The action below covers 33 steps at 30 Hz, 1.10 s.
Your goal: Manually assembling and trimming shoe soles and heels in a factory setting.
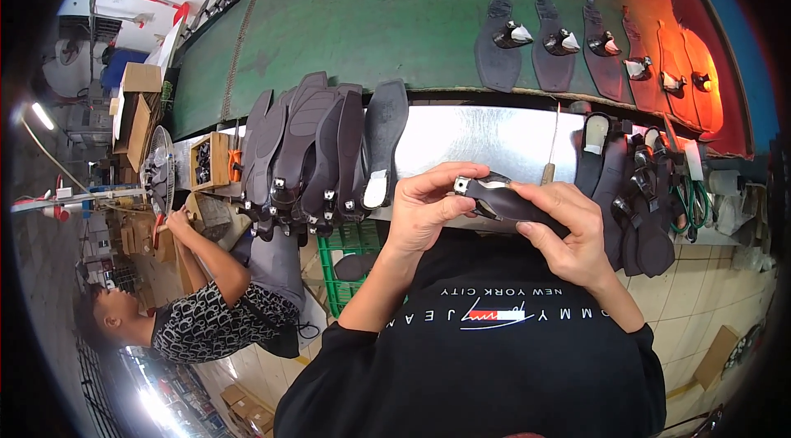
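Note:
In front of my chest I hold a dark sandal (515, 206) with both hands. A small shiny metal piece sits at its left end, and a pale patch shows on its upper side. My left hand (428, 206) grips that end with thumb and fingers. Around the right part close the fingers of my right hand (568, 232), covering much of it. An awl (549, 164) with a wooden handle is just beyond my right hand, over the metal tabletop (486, 137).
Dark soles (309, 129) with metal fittings lie piled at left, more sandals (638, 199) at right. A green conveyor belt (354, 18) carries spaced sandals (503, 42) beyond. Beside the left pile stands a wooden box (208, 162). A co-worker (214, 302) works at left, near a green crate (338, 269).

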Each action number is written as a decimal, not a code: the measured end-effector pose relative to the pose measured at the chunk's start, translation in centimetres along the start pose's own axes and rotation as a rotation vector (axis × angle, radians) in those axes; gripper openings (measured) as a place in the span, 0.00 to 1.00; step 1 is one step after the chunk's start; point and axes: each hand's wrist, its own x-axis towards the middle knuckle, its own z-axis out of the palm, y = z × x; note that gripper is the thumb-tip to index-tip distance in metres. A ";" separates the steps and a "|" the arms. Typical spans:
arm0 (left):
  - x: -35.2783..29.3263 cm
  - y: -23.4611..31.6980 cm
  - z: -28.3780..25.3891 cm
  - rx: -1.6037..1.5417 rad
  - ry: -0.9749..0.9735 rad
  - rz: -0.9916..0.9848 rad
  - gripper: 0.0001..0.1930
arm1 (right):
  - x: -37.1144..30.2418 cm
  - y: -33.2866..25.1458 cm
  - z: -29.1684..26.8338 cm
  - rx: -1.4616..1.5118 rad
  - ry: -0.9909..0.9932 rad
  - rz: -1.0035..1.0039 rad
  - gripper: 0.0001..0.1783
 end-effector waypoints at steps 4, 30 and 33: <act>-0.2 -0.1 -0.2 0.096 0.001 0.010 0.17 | 0.3 0.0 0.1 -0.075 0.056 -0.090 0.23; -0.6 -0.8 0.6 0.404 -0.090 0.076 0.22 | 0.2 -0.2 0.5 -0.351 0.018 -0.106 0.22; -0.6 -0.4 1.4 0.267 -0.017 -0.097 0.22 | 0.2 1.2 0.8 -0.197 -0.025 -0.013 0.22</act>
